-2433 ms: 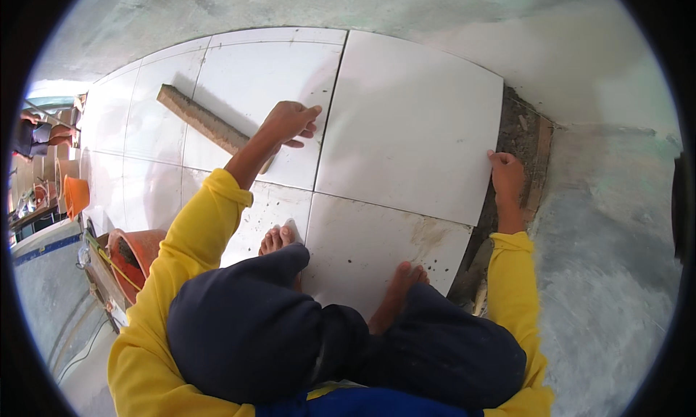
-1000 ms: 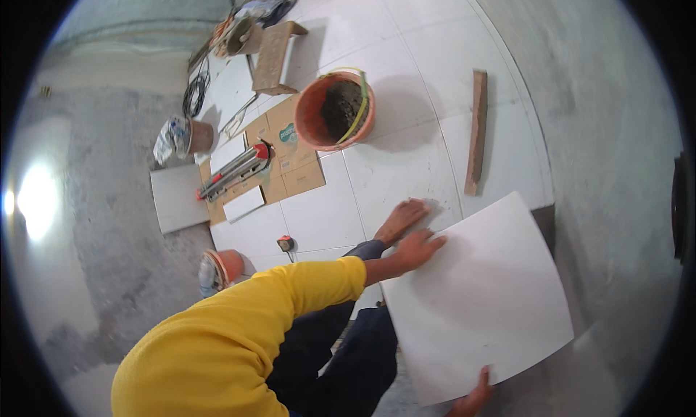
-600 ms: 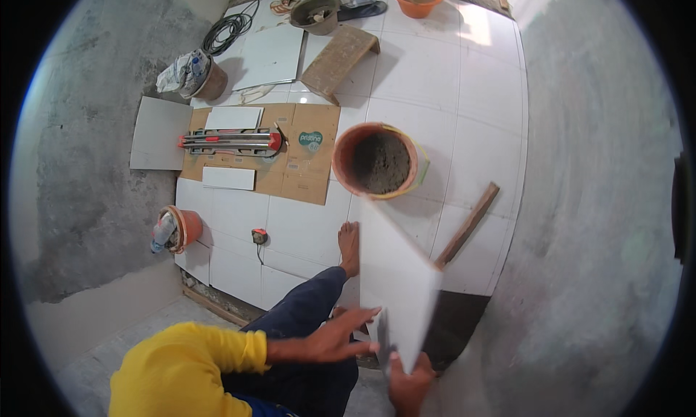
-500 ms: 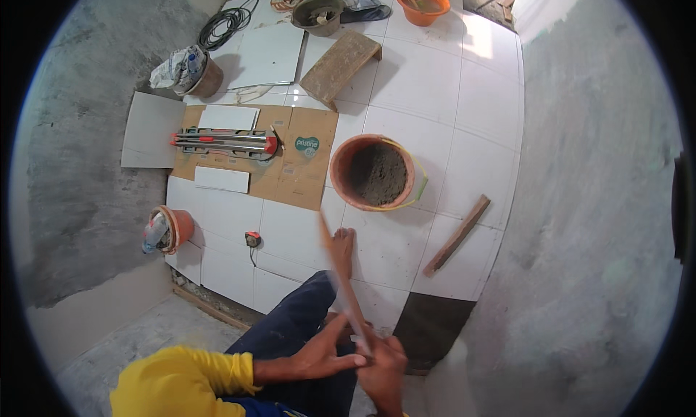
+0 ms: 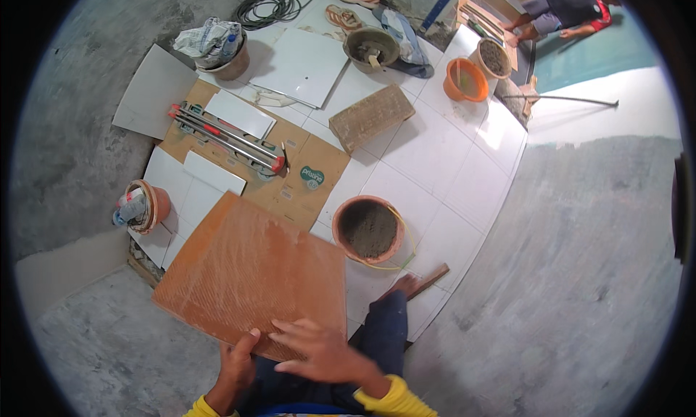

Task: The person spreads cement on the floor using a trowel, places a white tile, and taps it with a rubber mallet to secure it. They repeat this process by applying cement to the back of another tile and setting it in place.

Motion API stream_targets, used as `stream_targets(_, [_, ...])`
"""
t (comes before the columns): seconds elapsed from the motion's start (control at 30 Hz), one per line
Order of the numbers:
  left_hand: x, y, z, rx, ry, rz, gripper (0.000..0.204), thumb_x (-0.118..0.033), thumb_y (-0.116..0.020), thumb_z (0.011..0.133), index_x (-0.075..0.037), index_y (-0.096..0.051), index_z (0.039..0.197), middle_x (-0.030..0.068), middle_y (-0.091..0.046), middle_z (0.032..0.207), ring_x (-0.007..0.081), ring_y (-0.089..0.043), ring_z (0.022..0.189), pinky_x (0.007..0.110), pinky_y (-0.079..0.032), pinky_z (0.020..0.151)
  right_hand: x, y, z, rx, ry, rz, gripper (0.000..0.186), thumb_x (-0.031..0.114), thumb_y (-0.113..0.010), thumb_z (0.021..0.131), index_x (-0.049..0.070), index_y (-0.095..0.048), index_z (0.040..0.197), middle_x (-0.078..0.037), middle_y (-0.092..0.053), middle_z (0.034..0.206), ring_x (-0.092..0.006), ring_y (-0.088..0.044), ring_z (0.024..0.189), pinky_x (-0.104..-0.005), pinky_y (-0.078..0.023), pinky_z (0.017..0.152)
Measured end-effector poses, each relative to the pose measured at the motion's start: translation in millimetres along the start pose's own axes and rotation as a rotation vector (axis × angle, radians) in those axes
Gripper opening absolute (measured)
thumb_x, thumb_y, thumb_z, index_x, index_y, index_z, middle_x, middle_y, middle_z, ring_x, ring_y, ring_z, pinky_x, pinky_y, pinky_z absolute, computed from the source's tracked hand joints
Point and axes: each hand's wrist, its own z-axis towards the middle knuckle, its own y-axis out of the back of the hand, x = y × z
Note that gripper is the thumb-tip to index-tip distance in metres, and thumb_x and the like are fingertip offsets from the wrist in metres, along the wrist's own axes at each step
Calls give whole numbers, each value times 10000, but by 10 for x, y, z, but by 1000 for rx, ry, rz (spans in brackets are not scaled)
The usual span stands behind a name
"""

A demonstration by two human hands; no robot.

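A large square tile [image 5: 246,261] is held over the floor with its ribbed terracotta back facing up. My left hand [image 5: 235,362] grips its lower edge, thumb on top and fingers partly hidden. My right hand [image 5: 315,352] rests on or just over the tile's back, fingers spread. Just beyond the tile's far right corner stands an orange bucket of grey mortar [image 5: 366,228] with a yellow handle. A narrow wooden piece [image 5: 431,278] lies by my bare foot.
A red tile cutter [image 5: 228,141] lies on cardboard [image 5: 319,199]. A low wooden stool [image 5: 370,116], stacked white tiles [image 5: 297,65], filled buckets [image 5: 232,62], an orange basin [image 5: 464,80] and a cable coil [image 5: 264,3] stand farther back. Another person [image 5: 565,11] is at top right.
The tile has turned from white face and edge to terracotta back and swung left. My right hand's fingers have spread over it. The view has shifted, bringing another person in at top right.
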Motion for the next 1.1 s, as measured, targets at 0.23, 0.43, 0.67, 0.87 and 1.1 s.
stream_targets(0.23, [-499,-655,590,221,-8,-34,662,-73,-685,913,28,-416,1510,175,-601,1381,298,-631,1255,442,-523,1087,-1504,2032,886,-425,-383,-594,795,564,-670,993,-45,-546,1489,-291,-592,1473,-451,-498,1434,-497,-356,1212])
stream_targets(0.43, [-542,-1724,1535,285,-44,-75,778,-127,-750,872,44,-384,1536,164,-590,1420,322,-599,1312,451,-512,1104,-2569,3656,1811,-214,-615,-349,862,695,-576,996,-18,-572,1482,-290,-592,1477,-422,-508,1438,-493,-339,1219])
stream_targets(0.67, [260,-2910,3385,118,195,-154,806,-155,-774,940,30,-330,1587,170,-522,1545,340,-527,1425,524,-425,1206,-4560,4464,2741,-337,-850,-339,611,527,-767,920,12,-705,1242,-239,-737,1230,-394,-690,1155,-496,-490,1024])
stream_targets(0.87, [1169,-3335,5164,40,222,-315,622,-165,-756,1001,-32,-425,1512,149,-586,1438,296,-564,1365,516,-466,1164,-5888,5052,3227,-404,-731,-359,602,519,-775,912,37,-687,1262,-193,-747,1204,-360,-671,1199,-487,-458,1060])
stream_targets(1.1, [1393,-3636,5888,-61,166,-500,636,-164,-753,1010,-64,-397,1526,104,-580,1465,261,-580,1353,490,-483,1160,-6315,4983,3403,-452,-729,-373,560,485,-777,924,40,-673,1247,-206,-687,1284,-396,-639,1219,-486,-444,1089])
